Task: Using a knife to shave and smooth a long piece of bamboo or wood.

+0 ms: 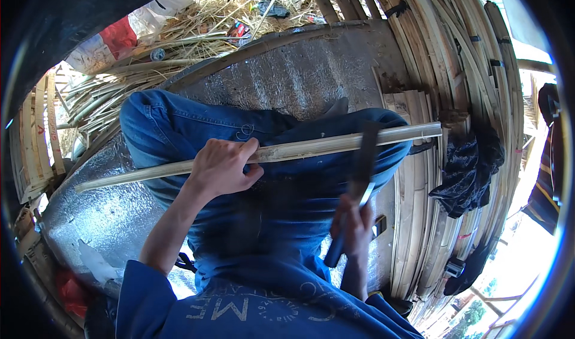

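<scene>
A long, pale bamboo strip [311,147] lies across my lap, from the lower left up to the right. My left hand [224,166] is closed around it left of the middle, with thumb and fingers pinching it. In my right hand [353,221] is a large knife [365,159] with a broad dark blade and a blue handle. The blade points away from me and crosses over the strip above my right knee. The knife and right hand are blurred by motion. Whether the edge touches the strip I cannot tell.
I sit cross-legged on a silvery foil mat [287,75]. Stacked bamboo slats [419,201] run along the right side, with a dark cloth [461,177] over them. Beyond the mat lies a heap of shavings and thin strips [197,36]. A red plastic bag [72,294] is at lower left.
</scene>
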Demonstrator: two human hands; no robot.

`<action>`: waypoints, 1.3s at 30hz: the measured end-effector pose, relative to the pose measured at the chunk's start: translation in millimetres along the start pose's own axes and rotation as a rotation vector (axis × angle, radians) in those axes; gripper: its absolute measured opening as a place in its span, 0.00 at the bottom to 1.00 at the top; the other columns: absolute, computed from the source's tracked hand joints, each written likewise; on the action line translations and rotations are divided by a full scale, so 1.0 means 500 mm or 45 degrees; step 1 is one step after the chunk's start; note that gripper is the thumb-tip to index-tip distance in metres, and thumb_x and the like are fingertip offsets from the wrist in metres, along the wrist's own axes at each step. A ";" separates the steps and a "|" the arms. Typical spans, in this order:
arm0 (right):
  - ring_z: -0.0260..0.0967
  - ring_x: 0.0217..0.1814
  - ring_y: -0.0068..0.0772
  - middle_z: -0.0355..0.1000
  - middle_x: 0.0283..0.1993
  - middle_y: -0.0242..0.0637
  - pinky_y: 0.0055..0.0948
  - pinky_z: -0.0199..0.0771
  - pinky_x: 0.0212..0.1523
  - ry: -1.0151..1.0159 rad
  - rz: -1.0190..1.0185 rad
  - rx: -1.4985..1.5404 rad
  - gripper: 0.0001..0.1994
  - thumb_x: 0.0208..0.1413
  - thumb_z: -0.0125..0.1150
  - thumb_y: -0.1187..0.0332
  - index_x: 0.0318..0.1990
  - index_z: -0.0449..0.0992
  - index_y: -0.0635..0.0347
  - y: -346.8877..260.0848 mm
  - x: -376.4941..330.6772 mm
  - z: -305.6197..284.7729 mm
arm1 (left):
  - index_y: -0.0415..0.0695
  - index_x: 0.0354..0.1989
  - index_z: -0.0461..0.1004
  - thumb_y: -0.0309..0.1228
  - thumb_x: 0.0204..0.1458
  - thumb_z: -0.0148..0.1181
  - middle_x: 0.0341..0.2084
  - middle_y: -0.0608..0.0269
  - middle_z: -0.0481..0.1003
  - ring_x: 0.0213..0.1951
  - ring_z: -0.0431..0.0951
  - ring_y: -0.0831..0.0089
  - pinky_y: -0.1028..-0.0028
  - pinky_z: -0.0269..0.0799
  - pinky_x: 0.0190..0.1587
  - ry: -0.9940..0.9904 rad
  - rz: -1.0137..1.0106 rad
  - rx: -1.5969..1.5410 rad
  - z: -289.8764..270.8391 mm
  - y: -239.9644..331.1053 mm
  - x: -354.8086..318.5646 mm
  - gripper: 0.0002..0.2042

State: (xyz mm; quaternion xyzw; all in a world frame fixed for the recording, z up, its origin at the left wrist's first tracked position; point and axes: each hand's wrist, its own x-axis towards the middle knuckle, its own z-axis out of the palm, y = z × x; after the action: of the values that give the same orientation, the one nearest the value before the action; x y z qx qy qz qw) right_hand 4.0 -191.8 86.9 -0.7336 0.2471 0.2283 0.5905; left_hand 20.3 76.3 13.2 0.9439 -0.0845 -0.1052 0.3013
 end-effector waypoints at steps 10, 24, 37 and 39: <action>0.60 0.10 0.21 0.64 0.15 0.30 0.21 0.58 0.10 -0.125 -0.020 -0.016 0.08 0.60 0.52 0.65 0.38 0.67 0.60 0.010 -0.009 0.022 | 0.42 0.27 0.70 0.36 0.42 0.63 0.14 0.61 0.75 0.18 0.78 0.63 0.67 0.74 0.25 0.054 0.045 -0.001 0.008 0.002 0.004 0.11; 0.61 0.11 0.21 0.63 0.16 0.30 0.21 0.61 0.12 0.017 -0.407 -0.198 0.08 0.59 0.51 0.64 0.37 0.66 0.60 0.062 -0.003 0.043 | 0.42 0.28 0.70 0.35 0.43 0.63 0.16 0.59 0.76 0.20 0.78 0.63 0.66 0.75 0.26 0.044 0.048 0.033 0.008 0.014 0.016 0.11; 0.65 0.26 0.21 0.68 0.27 0.33 0.26 0.65 0.28 -0.325 0.078 -0.110 0.13 0.56 0.54 0.67 0.47 0.68 0.61 0.043 -0.027 0.096 | 0.42 0.31 0.72 0.34 0.41 0.64 0.18 0.60 0.76 0.23 0.79 0.62 0.66 0.75 0.29 -0.016 0.014 0.011 0.012 -0.004 0.008 0.12; 0.62 0.20 0.15 0.68 0.27 0.31 0.16 0.62 0.19 -0.178 0.017 0.174 0.09 0.58 0.49 0.71 0.46 0.67 0.60 0.026 -0.006 0.056 | 0.42 0.31 0.72 0.33 0.41 0.64 0.18 0.60 0.76 0.22 0.79 0.62 0.66 0.75 0.29 -0.005 -0.013 0.011 -0.002 0.004 0.000 0.12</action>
State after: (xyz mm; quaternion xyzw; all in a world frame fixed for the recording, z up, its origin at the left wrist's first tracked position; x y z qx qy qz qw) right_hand -8.0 -166.4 73.4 -0.6722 0.2253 0.2654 0.6534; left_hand 20.5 75.2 15.1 0.9455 -0.0806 -0.1081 0.2963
